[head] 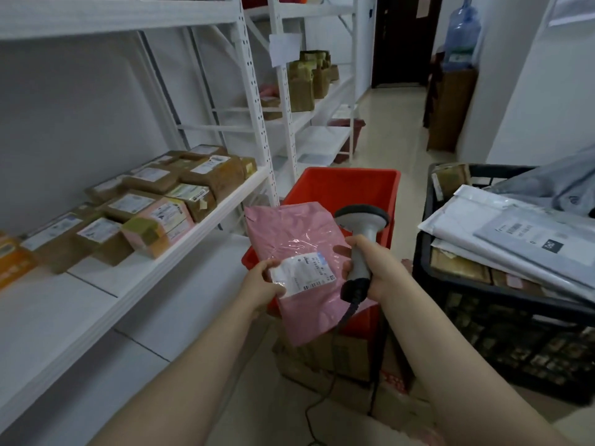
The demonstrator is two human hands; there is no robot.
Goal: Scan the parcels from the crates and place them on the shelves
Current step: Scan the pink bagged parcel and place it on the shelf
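My left hand (pixel 262 284) grips the left edge of a pink plastic mailer parcel (pixel 293 239), thumb beside its white shipping label (pixel 302 273). The parcel is held over the red crate (pixel 341 188). My right hand (pixel 370 265) holds a grey handheld barcode scanner (pixel 362 233) by its handle, against the parcel's right edge, with the scanner head raised above the hand. A dark cable hangs from the scanner to the floor.
White shelves (pixel 180 252) on the left carry several brown and pink labelled parcels (pixel 154 201). A black crate (pixel 502 317) on the right is piled with white mailers (pixel 515 233). Cardboard boxes (pixel 338 355) sit under the red crate. The tiled aisle leads to a dark door.
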